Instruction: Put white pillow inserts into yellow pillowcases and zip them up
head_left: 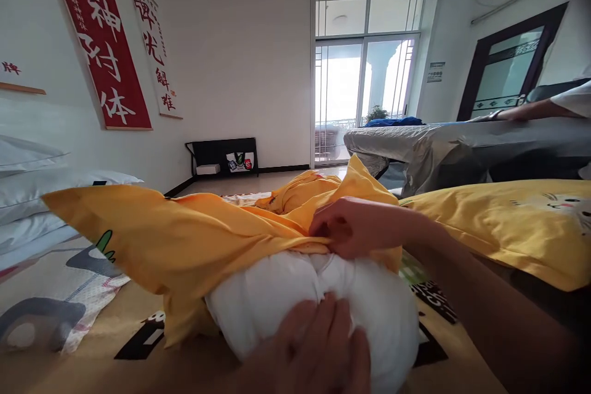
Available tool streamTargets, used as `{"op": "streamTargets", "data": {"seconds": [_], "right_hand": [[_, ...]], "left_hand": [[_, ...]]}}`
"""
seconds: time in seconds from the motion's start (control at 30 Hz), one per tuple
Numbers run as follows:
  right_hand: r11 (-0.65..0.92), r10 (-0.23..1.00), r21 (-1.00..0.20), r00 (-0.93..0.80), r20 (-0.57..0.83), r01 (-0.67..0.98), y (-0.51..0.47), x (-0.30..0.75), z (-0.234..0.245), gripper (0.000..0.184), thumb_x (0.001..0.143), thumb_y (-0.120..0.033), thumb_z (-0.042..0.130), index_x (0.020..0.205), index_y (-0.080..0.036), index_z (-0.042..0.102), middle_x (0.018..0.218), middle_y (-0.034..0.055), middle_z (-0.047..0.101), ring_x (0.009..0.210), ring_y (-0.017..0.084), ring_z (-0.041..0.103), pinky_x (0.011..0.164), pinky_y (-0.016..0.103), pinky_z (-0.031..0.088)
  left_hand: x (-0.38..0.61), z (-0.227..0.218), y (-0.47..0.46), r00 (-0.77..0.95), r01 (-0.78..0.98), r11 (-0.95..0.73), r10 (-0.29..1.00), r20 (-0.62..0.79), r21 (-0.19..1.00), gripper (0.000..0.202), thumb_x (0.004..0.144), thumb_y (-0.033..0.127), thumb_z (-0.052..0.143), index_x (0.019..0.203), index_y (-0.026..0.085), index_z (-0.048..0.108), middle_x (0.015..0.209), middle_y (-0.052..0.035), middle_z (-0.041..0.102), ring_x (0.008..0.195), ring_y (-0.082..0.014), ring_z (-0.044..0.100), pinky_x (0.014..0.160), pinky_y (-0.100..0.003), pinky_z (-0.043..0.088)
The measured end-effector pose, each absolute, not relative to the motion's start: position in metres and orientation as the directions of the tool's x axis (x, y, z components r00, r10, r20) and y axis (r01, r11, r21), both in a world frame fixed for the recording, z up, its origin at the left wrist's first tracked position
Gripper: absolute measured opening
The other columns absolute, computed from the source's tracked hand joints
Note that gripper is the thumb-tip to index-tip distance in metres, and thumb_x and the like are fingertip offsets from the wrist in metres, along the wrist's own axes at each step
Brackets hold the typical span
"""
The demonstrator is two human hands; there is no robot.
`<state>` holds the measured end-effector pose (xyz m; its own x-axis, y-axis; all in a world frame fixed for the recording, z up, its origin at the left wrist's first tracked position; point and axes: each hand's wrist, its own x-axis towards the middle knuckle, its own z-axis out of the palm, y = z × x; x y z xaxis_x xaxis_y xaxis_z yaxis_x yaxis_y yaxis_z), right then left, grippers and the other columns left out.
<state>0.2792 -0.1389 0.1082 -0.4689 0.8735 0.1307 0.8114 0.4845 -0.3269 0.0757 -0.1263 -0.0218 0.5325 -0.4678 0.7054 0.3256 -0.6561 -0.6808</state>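
A white pillow [263,292] lies in front of me, its far part inside a yellow pillowcase [194,234] and its near end bulging out of the opening. My right hand [355,228] is closed on the pillowcase's edge at the top of the opening, with the fingertips partly hidden in the cloth. Low in the view, my left hand [318,345] is closed on the near end of the pillow, its fingers bent into a crease; it is slightly blurred. The left side of the case spreads out in a loose flap with a green print.
Right of my work lies another yellow pillow [517,215] with an animal face. White pillows [28,191] are stacked at the left. A patterned brown cover [194,369] lies beneath. Behind, a person's arm [530,111] reaches over a plastic-covered table [397,138].
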Motion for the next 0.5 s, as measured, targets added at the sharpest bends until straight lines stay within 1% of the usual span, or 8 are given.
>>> {"op": "streamTargets", "data": {"seconds": [0.07, 0.13, 0.23, 0.3, 0.33, 0.37, 0.43, 0.5], "right_hand": [[0.422, 0.901, -0.162, -0.391, 0.189, 0.892, -0.146, 0.264, 0.105, 0.014, 0.068, -0.013, 0.057, 0.079, -0.017, 0.064, 0.078, -0.001, 0.064, 0.07, 0.011, 0.052, 0.065, 0.023, 0.039], [0.358, 0.903, -0.003, -0.345, 0.256, 0.934, -0.15, 0.251, 0.102, 0.008, 0.071, -0.012, 0.055, 0.072, -0.017, 0.06, 0.073, -0.0009, 0.061, 0.067, 0.011, 0.05, 0.062, 0.024, 0.035], [0.234, 0.915, 0.167, -0.275, 0.294, 0.958, -0.146, 0.242, 0.1, 0.012, 0.081, -0.014, 0.051, 0.078, -0.018, 0.061, 0.079, 0.0027, 0.063, 0.073, 0.014, 0.057, 0.063, 0.025, 0.035], [0.111, 0.943, 0.238, -0.178, 0.282, 0.965, -0.135, 0.241, 0.1, 0.016, 0.087, -0.017, 0.047, 0.087, -0.018, 0.063, 0.086, 0.0064, 0.066, 0.08, 0.018, 0.061, 0.066, 0.028, 0.037], [0.046, 0.956, 0.264, -0.119, 0.267, 0.963, -0.127, 0.242, 0.099, 0.017, 0.089, -0.018, 0.047, 0.091, -0.018, 0.064, 0.089, 0.0082, 0.067, 0.083, 0.021, 0.063, 0.067, 0.029, 0.039], [-0.014, 0.965, 0.286, -0.062, 0.256, 0.958, -0.119, 0.244, 0.099, 0.018, 0.089, -0.018, 0.047, 0.094, -0.018, 0.065, 0.092, 0.01, 0.067, 0.085, 0.023, 0.064, 0.068, 0.031, 0.041], [-0.105, 0.963, 0.323, 0.014, 0.271, 0.941, -0.104, 0.247, 0.095, 0.022, 0.089, -0.015, 0.045, 0.096, -0.015, 0.067, 0.096, 0.0137, 0.068, 0.09, 0.027, 0.064, 0.071, 0.035, 0.043], [-0.159, 0.942, 0.35, 0.035, 0.335, 0.923, -0.092, 0.252, 0.09, 0.029, 0.09, -0.012, 0.039, 0.102, -0.011, 0.066, 0.103, 0.0182, 0.067, 0.1, 0.031, 0.061, 0.079, 0.041, 0.043]], "left_hand": [[0.073, -0.024, -0.13, 0.527, 0.36, -0.642, -0.459, 0.715, -0.677, 0.014, 0.085, 0.027, 0.059, 0.098, 0.023, 0.065, 0.102, -0.004, 0.071, 0.104, -0.0213, 0.061, 0.097, -0.039, 0.038], [0.072, -0.025, -0.132, 0.52, 0.379, -0.656, -0.433, 0.737, -0.653, 0.014, 0.086, 0.026, 0.057, 0.097, 0.021, 0.065, 0.101, -0.0055, 0.071, 0.103, -0.0224, 0.061, 0.099, -0.041, 0.037], [0.077, -0.02, -0.129, 0.54, 0.347, -0.705, -0.389, 0.746, -0.618, 0.023, 0.083, 0.024, 0.056, 0.102, 0.014, 0.065, 0.105, -0.0145, 0.069, 0.109, -0.0298, 0.059, 0.098, -0.045, 0.038], [0.086, -0.013, -0.119, 0.566, 0.28, -0.757, -0.366, 0.738, -0.59, 0.032, 0.081, 0.025, 0.053, 0.106, 0.008, 0.063, 0.108, -0.0195, 0.066, 0.11, -0.0329, 0.058, 0.095, -0.047, 0.04], [0.092, -0.008, -0.112, 0.581, 0.243, -0.783, -0.355, 0.732, -0.573, 0.035, 0.081, 0.026, 0.05, 0.107, 0.006, 0.062, 0.108, -0.0204, 0.066, 0.108, -0.0327, 0.058, 0.093, -0.047, 0.041], [0.099, -0.003, -0.104, 0.594, 0.212, -0.806, -0.342, 0.728, -0.553, 0.036, 0.081, 0.026, 0.048, 0.108, 0.006, 0.062, 0.105, -0.0199, 0.065, 0.104, -0.0312, 0.059, 0.09, -0.046, 0.042], [0.113, 0.007, -0.085, 0.613, 0.194, -0.848, -0.288, 0.736, -0.494, 0.033, 0.082, 0.026, 0.046, 0.104, 0.007, 0.061, 0.095, -0.0159, 0.066, 0.093, -0.0266, 0.06, 0.084, -0.043, 0.044], [0.125, 0.014, -0.069, 0.638, 0.224, -0.873, -0.204, 0.743, -0.432, 0.026, 0.082, 0.024, 0.044, 0.095, 0.01, 0.062, 0.084, -0.0109, 0.064, 0.084, -0.0227, 0.059, 0.081, -0.04, 0.044]]}}
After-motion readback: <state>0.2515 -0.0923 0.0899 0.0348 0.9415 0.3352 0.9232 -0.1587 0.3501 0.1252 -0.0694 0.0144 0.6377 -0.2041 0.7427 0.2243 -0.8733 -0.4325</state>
